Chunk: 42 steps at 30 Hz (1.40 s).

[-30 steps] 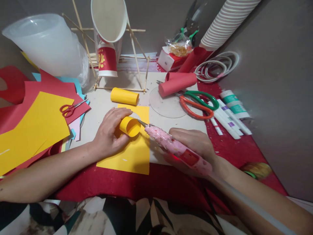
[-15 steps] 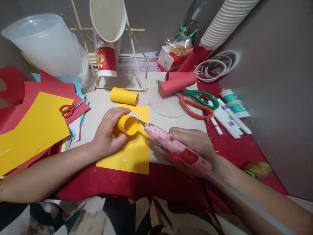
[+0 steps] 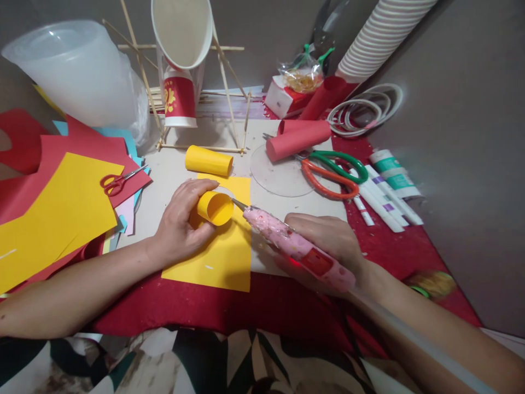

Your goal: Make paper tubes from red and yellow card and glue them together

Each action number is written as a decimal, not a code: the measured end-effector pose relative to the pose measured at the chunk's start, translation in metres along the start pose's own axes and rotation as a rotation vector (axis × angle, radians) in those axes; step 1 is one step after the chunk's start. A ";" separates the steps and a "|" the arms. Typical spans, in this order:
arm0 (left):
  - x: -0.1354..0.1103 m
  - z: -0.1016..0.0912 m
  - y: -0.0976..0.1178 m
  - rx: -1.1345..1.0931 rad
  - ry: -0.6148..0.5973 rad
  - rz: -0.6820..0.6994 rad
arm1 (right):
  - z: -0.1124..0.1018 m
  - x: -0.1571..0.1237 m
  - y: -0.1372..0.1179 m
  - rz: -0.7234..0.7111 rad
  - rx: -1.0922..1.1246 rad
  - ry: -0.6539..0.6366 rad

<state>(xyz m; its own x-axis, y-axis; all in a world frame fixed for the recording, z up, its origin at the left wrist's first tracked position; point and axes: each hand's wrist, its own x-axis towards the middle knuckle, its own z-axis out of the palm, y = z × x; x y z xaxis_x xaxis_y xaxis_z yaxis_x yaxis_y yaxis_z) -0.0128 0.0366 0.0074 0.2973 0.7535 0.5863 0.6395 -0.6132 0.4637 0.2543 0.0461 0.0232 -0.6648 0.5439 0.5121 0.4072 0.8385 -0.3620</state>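
My left hand (image 3: 182, 221) is wrapped around a rolled yellow paper tube (image 3: 215, 208), its open end facing right. My right hand (image 3: 328, 241) grips a pink glue gun (image 3: 293, 246). The gun's metal tip touches the tube's rim at its right edge. Both rest over a flat yellow paper sheet (image 3: 223, 257) on a red cloth. A second yellow paper roll (image 3: 208, 161) lies just beyond the sheet.
Stacked red and yellow paper with small red scissors (image 3: 117, 183) lies left. A red paper roll (image 3: 297, 140), green and orange scissors (image 3: 334, 175) and glue tubes (image 3: 385, 189) sit right. A stick frame holding paper cups (image 3: 180, 65) stands behind, a cup stack (image 3: 377, 38) at back right.
The yellow tube has shifted slightly up and left in my left hand, and the glue gun tip has followed its rim. Otherwise nothing has moved.
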 end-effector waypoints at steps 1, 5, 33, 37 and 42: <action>0.000 0.000 0.000 -0.001 0.000 -0.003 | 0.000 0.000 0.000 0.007 -0.003 -0.007; -0.001 -0.001 0.000 0.005 -0.001 -0.021 | -0.001 -0.001 0.000 0.000 0.014 -0.007; -0.001 -0.001 0.002 0.021 0.036 -0.059 | 0.001 -0.001 -0.004 0.016 0.040 0.037; -0.002 -0.001 0.002 0.026 0.036 -0.070 | 0.002 -0.002 -0.004 0.021 0.007 0.024; -0.003 0.000 0.002 0.012 0.055 -0.073 | 0.002 -0.002 -0.002 -0.046 0.087 0.068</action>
<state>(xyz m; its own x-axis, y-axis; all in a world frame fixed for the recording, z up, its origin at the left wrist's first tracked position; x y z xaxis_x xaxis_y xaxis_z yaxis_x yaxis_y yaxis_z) -0.0127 0.0330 0.0069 0.2103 0.7815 0.5874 0.6667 -0.5541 0.4985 0.2535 0.0433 0.0208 -0.6366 0.5082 0.5800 0.3193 0.8583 -0.4016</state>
